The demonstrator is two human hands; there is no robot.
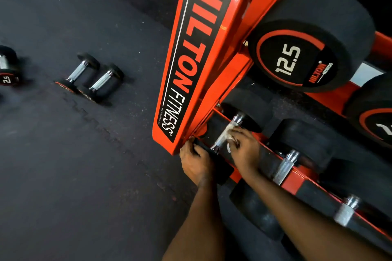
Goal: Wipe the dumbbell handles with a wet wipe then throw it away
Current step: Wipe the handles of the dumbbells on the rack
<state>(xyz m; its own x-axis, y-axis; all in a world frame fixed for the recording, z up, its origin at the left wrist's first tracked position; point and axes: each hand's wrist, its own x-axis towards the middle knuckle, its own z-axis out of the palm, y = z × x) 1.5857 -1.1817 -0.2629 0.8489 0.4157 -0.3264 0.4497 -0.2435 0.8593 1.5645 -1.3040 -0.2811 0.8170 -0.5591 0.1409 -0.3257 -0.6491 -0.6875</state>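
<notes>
— Where do we have the wet wipe [230, 130]?

— On the handle [220, 140] of the end dumbbell [254, 108]. That dumbbell lies on the lowest shelf, just beside the orange rack upright [191, 59] lettered HILTON FITNESS. We see the white wipe bunched against the chrome bar, nearer the far head than the near one.

— And our hands?

— Our right hand [244, 148] has its fingers curled over the wipe and the bar together, pressing the wipe to the metal. Our left hand [196, 163] grips the near black head of the same dumbbell. Its fingers curl over the top edge, close against the foot of the upright.

— What lies to our right on that shelf?

— The next dumbbell [285, 167], and a further dumbbell [347, 211] beyond it, both with bare chrome handles. We touch neither. Above them, a larger dumbbell marked 12.5 [311, 42] sits on the upper shelf.

— And off the rack?

— On the black rubber floor [84, 165], well apart from us, a pair of small dumbbells [93, 78] lies side by side. One marked 2.5 [6, 68] is at the left edge of our view.
</notes>
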